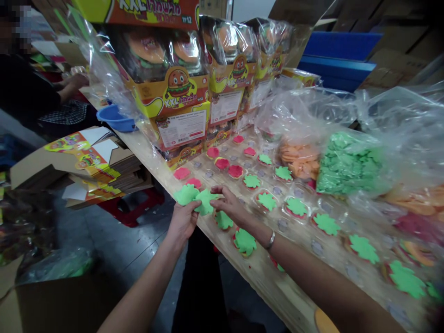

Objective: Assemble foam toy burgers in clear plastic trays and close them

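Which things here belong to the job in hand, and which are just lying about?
Seemingly in the job:
- green leaves in left hand
- red pieces
- bag of green leaves

Probably lying about:
- blue bowl
- cardboard stack

This was a packing workshop, by the look of it: a long table (268, 279) carried rows of green pieces (267, 200), clear bags (350, 162) held more, printed boxes (180, 88) stood stacked, flat cartons (92, 159) lay piled, a co-worker (26, 92) was nearby

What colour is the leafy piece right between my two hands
The leafy piece is plain light green, seen best in the head view.
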`<state>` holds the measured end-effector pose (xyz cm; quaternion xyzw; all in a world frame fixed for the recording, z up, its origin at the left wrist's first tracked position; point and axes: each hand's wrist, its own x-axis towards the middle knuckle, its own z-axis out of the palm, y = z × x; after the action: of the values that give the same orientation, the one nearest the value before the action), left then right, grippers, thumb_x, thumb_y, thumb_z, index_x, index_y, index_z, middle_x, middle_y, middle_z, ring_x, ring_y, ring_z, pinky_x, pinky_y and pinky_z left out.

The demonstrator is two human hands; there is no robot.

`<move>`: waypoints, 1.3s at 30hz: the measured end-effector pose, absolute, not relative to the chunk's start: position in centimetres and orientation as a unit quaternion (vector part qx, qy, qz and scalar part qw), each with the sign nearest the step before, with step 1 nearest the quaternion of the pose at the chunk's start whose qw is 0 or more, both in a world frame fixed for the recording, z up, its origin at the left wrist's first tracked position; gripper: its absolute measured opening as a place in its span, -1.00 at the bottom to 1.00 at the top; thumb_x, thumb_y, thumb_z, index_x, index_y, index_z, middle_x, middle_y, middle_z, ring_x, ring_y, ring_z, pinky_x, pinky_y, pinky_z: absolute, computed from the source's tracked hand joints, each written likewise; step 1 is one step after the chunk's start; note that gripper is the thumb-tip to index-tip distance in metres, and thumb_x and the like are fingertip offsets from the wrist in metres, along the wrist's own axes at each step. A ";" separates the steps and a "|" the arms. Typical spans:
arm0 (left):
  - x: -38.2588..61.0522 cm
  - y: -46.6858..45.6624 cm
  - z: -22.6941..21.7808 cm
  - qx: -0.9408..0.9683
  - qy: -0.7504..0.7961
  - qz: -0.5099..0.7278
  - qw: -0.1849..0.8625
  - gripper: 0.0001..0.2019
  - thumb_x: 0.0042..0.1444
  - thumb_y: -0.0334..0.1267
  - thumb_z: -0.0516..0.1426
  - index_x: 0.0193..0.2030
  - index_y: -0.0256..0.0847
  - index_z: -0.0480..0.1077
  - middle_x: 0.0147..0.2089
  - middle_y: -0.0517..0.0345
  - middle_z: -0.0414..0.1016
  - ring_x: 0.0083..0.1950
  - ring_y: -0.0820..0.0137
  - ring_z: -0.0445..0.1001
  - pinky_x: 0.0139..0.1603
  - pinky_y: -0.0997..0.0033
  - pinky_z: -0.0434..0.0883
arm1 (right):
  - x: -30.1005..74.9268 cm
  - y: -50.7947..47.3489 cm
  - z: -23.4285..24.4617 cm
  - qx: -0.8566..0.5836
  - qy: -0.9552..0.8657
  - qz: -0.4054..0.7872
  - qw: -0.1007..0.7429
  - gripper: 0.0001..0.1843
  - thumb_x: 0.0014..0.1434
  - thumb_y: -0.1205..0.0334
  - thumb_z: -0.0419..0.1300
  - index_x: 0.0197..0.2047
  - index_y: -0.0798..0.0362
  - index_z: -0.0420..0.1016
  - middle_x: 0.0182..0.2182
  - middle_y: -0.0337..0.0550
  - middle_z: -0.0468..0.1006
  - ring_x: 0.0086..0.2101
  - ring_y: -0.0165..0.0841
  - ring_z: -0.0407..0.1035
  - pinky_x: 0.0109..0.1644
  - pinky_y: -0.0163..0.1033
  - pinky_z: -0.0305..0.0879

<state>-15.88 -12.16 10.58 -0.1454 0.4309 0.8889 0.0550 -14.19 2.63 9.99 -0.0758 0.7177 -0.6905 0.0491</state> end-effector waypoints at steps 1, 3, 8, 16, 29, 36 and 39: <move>-15.9 -12.2 10.5 -0.140 0.436 0.887 0.050 -0.59 -0.45 -0.56 0.33 -0.32 -0.26 0.51 -0.39 0.20 0.59 -0.39 0.43 0.52 -0.33 0.49 0.46 | -14.7 2.3 9.8 -0.043 0.698 -0.710 0.082 -0.66 0.02 0.09 0.24 -0.16 0.06 0.34 -0.27 -0.17 0.42 -0.40 -0.44 0.32 -0.37 -0.32 0.28; -16.1 -12.6 10.4 -0.131 0.444 0.886 0.025 -0.61 -0.45 -0.52 0.35 -0.34 -0.27 0.51 -0.40 0.20 0.58 -0.38 0.43 0.52 -0.31 0.48 0.45 | -15.9 1.8 9.3 -0.034 0.696 -0.710 0.108 -0.73 -0.05 0.13 0.27 -0.33 0.09 0.34 -0.44 -0.27 0.38 -0.47 -0.47 0.26 -0.40 -0.34 0.21; -17.3 -15.9 9.8 -0.189 0.452 0.870 -0.058 -0.75 -0.29 -0.42 0.30 -0.36 -0.29 0.49 -0.38 0.15 0.58 -0.33 0.43 0.53 -0.34 0.52 0.40 | -20.5 0.7 8.4 -0.083 0.737 -0.670 0.034 -0.87 -0.07 0.39 0.15 -0.37 0.09 0.31 -0.48 -0.33 0.36 -0.47 -0.49 0.24 -0.40 -0.39 0.18; -18.0 -19.0 9.3 -0.223 0.486 0.845 -0.024 -0.82 -0.17 -0.42 0.21 -0.34 -0.32 0.47 -0.36 0.06 0.58 -0.37 0.41 0.52 -0.38 0.50 0.40 | -27.4 -2.8 7.1 -0.118 0.893 -0.434 0.026 -0.64 0.06 0.54 0.04 -0.06 0.12 0.36 -0.10 -0.04 0.50 -0.12 -0.31 0.38 -0.05 -0.24 0.30; -18.2 -16.5 10.4 -0.113 0.501 0.854 0.086 -0.69 -0.19 -0.42 0.25 -0.21 -0.23 0.45 -0.27 0.16 0.57 -0.27 0.37 0.54 -0.15 0.33 0.47 | -22.3 -1.3 10.2 -0.248 0.821 -0.507 -0.082 -0.80 0.10 0.24 0.20 -0.17 0.07 0.41 -0.25 -0.18 0.43 -0.31 -0.41 0.31 -0.21 -0.28 0.26; -18.3 -14.8 10.8 -0.094 0.493 0.861 0.086 -0.67 -0.12 -0.12 0.31 -0.22 -0.24 0.49 -0.18 0.07 0.58 -0.15 0.32 0.51 -0.14 0.38 0.42 | -20.4 1.3 9.8 -0.155 0.777 -0.607 -0.061 -0.86 0.00 0.25 0.19 -0.41 0.05 0.26 -0.48 -0.32 0.29 -0.45 -0.46 0.20 -0.33 -0.33 0.18; -19.1 -15.9 9.7 -0.082 0.579 0.811 0.010 -0.70 -0.22 -0.18 0.36 -0.33 -0.27 0.50 -0.33 0.12 0.56 -0.26 0.36 0.48 -0.24 0.46 0.37 | -22.2 4.8 8.6 -0.075 0.764 -0.639 -0.039 -0.80 0.00 0.25 0.16 -0.26 0.07 0.29 -0.43 -0.30 0.36 -0.44 -0.47 0.25 -0.35 -0.36 0.22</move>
<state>-19.06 -15.93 9.75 -0.0825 0.5794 0.8108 0.0099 -22.18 4.77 8.64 -0.0748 0.7643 -0.6393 -0.0385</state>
